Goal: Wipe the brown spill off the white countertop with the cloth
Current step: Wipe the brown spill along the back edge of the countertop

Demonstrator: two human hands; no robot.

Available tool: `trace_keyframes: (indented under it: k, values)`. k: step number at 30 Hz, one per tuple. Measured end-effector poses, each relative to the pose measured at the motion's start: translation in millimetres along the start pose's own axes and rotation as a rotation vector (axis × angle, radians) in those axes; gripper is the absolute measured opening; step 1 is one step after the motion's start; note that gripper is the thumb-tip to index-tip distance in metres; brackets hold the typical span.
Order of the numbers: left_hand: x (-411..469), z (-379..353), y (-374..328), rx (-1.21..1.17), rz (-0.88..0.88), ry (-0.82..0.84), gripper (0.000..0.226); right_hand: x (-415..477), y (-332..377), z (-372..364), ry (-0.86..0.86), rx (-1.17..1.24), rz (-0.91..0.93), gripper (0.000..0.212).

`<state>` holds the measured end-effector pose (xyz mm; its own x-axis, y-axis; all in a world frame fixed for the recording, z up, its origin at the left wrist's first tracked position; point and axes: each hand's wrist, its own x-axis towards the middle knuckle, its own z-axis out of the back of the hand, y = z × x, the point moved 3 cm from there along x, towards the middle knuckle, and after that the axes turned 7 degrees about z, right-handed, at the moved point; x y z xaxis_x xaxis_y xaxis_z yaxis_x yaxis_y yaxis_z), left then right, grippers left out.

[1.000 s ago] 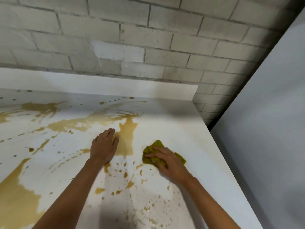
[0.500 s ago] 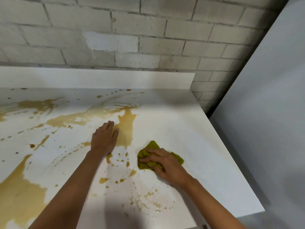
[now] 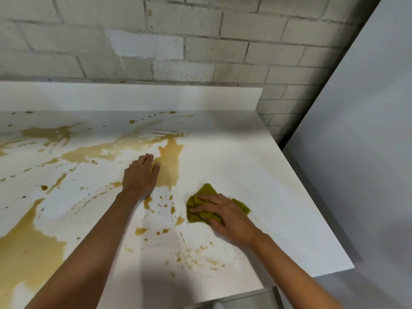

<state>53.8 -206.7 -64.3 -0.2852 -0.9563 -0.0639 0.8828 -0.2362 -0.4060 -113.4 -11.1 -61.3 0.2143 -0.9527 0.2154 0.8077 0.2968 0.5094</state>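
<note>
Where closed off at the back by a pale brick wall, shows a white countertop reaching from the left edge of view to a square corner at the right, with a low white upstand along the wall; flanked on the right by a plain grey panel beside the counter's side edge; marked across the left and middle by the brown spill, in a wide pool at the near left, long smears further back and one upright streak near the middle; crossed from the bottom of view by two bare forearms; left hand laid flat, palm down, just left of that streak, fingers straight and pressed together, thumb out to the right and touching the streak's edge; right hand well to the right and nearer the front, palm down on the cloth, fingers slightly spread and lying across it, pressing it to the surface rather than pinching it; olive-green, bunched and creased, showing beyond the fingertips and past the far side of the hand, resting on white surface just right of a scatter of small brown spots; thin watery drops between the two forearms, near the front edge.
</note>
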Motion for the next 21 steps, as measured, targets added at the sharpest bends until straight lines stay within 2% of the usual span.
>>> trace_keyframes:
  k: [3, 6, 8, 12, 17, 19, 21]
  values:
    - [-3.9, 7.3, 2.0, -0.097, -0.030, -0.041, 0.042, -15.7, -22.9, 19.9, -0.022, -0.013, -0.073, 0.029]
    - [-17.8, 13.9, 6.1, -0.136, -0.080, -0.117, 0.039, 6.9, -43.7, 31.3, -0.128, -0.062, -0.217, 0.031]
    - [-31.2, 14.7, 7.5, -0.154, -0.098, -0.149, 0.038, 29.5, -43.4, 26.9, -0.168, -0.097, -0.247, 0.029]
    - [-56.2, 12.8, 4.3, -0.201, -0.125, -0.213, 0.034, 45.1, -16.1, 3.1, -0.156, -0.074, -0.151, 0.028]
    - [-83.8, 8.0, 0.8, -0.211, -0.112, -0.271, 0.030, -3.4, 0.0, -3.3, 0.039, -0.020, 0.045, 0.030]
    - [-96.2, 7.0, 2.8, -0.220, -0.106, -0.294, 0.028, -23.7, -9.5, 9.8, 0.046, -0.011, 0.025, 0.031]
    - [-108.5, 7.4, 7.0, -0.218, -0.105, -0.322, 0.026, -25.2, -23.9, 23.1, -0.020, -0.007, -0.051, 0.032]
